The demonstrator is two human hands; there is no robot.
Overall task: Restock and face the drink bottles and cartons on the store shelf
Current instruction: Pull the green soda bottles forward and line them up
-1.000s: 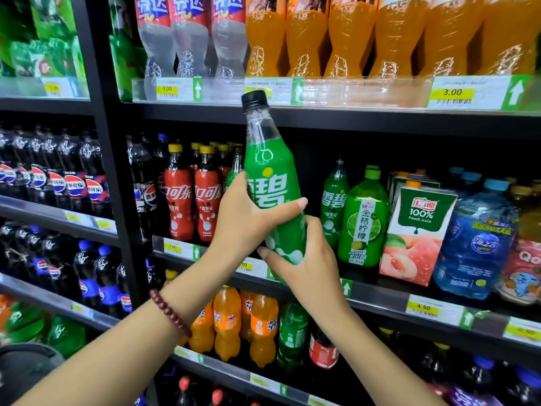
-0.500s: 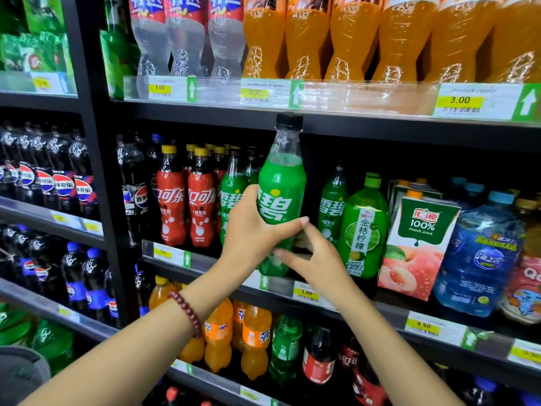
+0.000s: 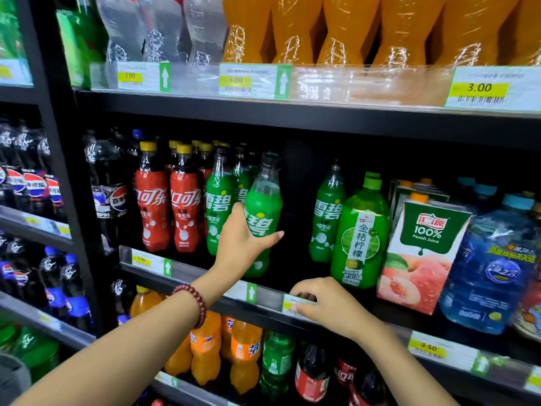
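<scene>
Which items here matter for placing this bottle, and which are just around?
In play: left hand, green bottle it grips, empty slot, right hand on the shelf edge.
Around: peach juice carton, red cola bottles, water jug.

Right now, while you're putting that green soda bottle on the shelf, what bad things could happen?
1. The green soda bottle leans left, held by only the left hand. It might tip and bump the green bottle beside it.
2. The right hand rests on the price tag at the shelf edge, so the tag could get pulled loose.
3. The peach juice carton sits close to the edge and looks tilted; a knock might send it off.
</scene>
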